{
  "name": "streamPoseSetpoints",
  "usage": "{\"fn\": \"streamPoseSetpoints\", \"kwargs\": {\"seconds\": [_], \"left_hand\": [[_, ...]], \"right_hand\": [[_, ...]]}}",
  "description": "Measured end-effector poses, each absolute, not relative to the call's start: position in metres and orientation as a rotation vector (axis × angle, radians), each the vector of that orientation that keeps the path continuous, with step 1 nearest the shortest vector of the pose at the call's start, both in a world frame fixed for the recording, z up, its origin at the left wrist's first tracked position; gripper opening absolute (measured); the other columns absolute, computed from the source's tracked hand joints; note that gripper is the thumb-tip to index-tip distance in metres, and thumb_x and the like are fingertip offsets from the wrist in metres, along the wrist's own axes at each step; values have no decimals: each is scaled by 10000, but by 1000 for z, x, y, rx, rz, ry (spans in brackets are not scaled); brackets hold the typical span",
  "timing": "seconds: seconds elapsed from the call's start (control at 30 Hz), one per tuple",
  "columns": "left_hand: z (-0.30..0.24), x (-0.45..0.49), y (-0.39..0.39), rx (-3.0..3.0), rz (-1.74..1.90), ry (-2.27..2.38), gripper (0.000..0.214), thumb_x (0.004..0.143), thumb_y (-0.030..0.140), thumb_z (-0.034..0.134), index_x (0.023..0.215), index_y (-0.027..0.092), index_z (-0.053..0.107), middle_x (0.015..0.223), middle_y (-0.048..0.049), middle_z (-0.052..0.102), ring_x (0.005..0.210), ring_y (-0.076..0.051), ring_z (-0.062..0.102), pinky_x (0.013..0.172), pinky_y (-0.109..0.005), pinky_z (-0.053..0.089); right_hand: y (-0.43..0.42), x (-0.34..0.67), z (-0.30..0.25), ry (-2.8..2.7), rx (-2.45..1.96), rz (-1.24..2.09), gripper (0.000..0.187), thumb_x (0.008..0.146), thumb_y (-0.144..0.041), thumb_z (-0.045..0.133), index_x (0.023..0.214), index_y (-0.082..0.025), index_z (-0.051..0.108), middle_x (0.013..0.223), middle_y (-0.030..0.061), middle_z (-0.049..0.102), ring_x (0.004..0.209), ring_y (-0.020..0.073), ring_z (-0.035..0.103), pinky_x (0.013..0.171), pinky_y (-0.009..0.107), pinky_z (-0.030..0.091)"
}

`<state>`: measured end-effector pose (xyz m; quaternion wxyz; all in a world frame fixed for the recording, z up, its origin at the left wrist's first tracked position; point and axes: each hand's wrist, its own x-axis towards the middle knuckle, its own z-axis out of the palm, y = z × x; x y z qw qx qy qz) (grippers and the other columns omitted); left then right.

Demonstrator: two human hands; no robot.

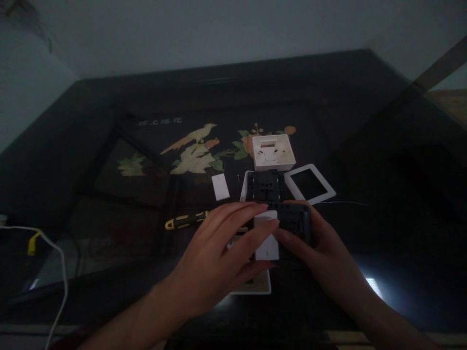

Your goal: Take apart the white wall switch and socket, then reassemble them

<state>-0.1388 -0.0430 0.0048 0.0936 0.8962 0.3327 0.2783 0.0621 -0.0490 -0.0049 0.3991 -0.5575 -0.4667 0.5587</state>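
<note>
My left hand [219, 248] has its fingers closed on a white rocker plate [267, 249] of a wall switch, held flat against a black switch module [292, 221]. That module is gripped along its right side by my right hand [324, 250], thumb in front and fingers behind. Partly hidden under my left hand is a white part with a straight rim [255, 292]. Just beyond my fingertips lies a second black switch module [265, 184], with a white edge showing at its left.
A white mounting box [273, 166] and a white cover frame [324, 198] lie behind my hands. To the left are a loose rocker plate [220, 187], a small screw [238, 180] and a black-and-yellow screwdriver [186, 220]. A white cable [63, 272] hangs at the far left of the dark table [127, 92].
</note>
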Motion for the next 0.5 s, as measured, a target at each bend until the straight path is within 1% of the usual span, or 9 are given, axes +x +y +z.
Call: {"fn": "streamPoseSetpoints", "kwargs": {"seconds": [0.07, 0.13, 0.2, 0.27, 0.37, 0.5], "left_hand": [[10, -149, -39, 2641, 857, 1043, 420, 955, 367, 608, 1303, 152, 511, 1280, -125, 594, 1222, -225, 543, 1057, -349, 464], [13, -164, -29, 2617, 847, 1211, 466, 926, 379, 646, 1315, 162, 507, 1271, -116, 593, 1190, -232, 565, 1023, -352, 488], [8, -183, -12, 2547, 806, 1460, 488, 884, 370, 691, 1310, 202, 521, 1275, -95, 592, 1196, -260, 569, 1032, -398, 482], [-4, -202, 5, 2486, 686, 1592, 485, 879, 378, 679, 1310, 207, 537, 1288, -104, 587, 1206, -292, 563, 1041, -451, 469], [-25, -222, 22, 2399, 609, 1628, 451, 869, 418, 667, 1250, 191, 582, 1240, -117, 629, 1171, -313, 583, 1014, -489, 477], [-39, -227, 26, 2336, 571, 1545, 474, 852, 426, 674, 1258, 200, 579, 1259, -108, 659, 1185, -309, 585, 1025, -491, 466]], "right_hand": [[-50, 64, -5, -1148, -1395, 1463, 292, 811, -424, 699, 1032, -267, 591, 932, -7, 724, 826, 166, 704, 676, 252, 613], [-51, 65, -5, -1101, -1404, 1494, 322, 815, -469, 698, 1040, -272, 578, 944, -3, 727, 824, 177, 709, 643, 258, 615], [-52, 65, -7, -1026, -1407, 1514, 357, 815, -502, 704, 1063, -282, 571, 978, -1, 727, 851, 190, 713, 634, 271, 621], [-53, 64, -10, -932, -1382, 1517, 366, 830, -517, 693, 1101, -300, 575, 1060, 1, 721, 930, 205, 711, 669, 291, 633], [-53, 64, -16, -805, -1352, 1517, 366, 864, -525, 647, 1167, -328, 587, 1201, 6, 694, 1043, 231, 694, 726, 332, 647], [-49, 65, -21, -715, -1389, 1487, 398, 857, -513, 641, 1218, -353, 591, 1298, 5, 665, 1112, 260, 677, 710, 351, 658]]}}
